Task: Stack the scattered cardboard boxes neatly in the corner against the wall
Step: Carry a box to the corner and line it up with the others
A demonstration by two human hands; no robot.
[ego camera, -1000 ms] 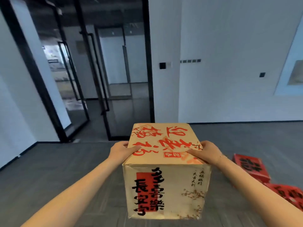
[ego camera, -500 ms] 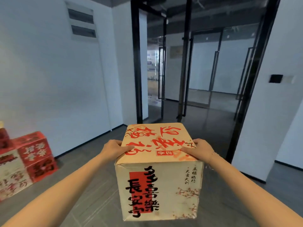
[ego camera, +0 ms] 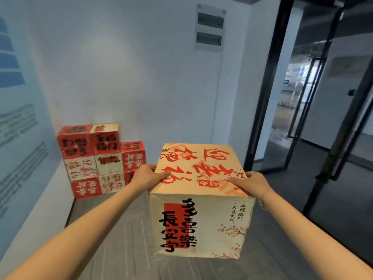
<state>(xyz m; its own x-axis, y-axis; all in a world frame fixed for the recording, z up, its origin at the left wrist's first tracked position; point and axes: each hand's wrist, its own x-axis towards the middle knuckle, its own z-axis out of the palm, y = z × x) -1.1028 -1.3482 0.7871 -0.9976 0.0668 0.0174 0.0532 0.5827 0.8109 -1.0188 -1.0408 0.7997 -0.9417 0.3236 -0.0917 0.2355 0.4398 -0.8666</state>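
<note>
Both hands had the box (ego camera: 198,197) between them, held out in front at about chest height and clear of the floor (ego camera: 113,239). Her left hand (ego camera: 146,177) clasped the left top edge, thumb lying across the lid and fingers wrapped down the far side; her right hand (ego camera: 250,181) did the same on the right edge, thumb flat on the printed top. How far the fingers curled under I could not see, since the box itself covered them.

As for progress, a good part of the job looked done. A stack (ego camera: 101,160) already stood in the corner, tight against the wall (ego camera: 131,77): two columns three boxes high, and a shorter column beside them on the right. The carried box was well apart from that stack, off to its right and nearer to me, so it was not yet placed. My guess was that the low right column was the natural spot for it, though that was only a guess.

What remained beyond this one box I could not judge, because no loose boxes showed on the floor from where the view fell. The lower part of the short column was hidden behind the left hand and forearm, so its true height was uncertain. The glass door (ego camera: 302,118) to the right showed only dim reflections.
</note>
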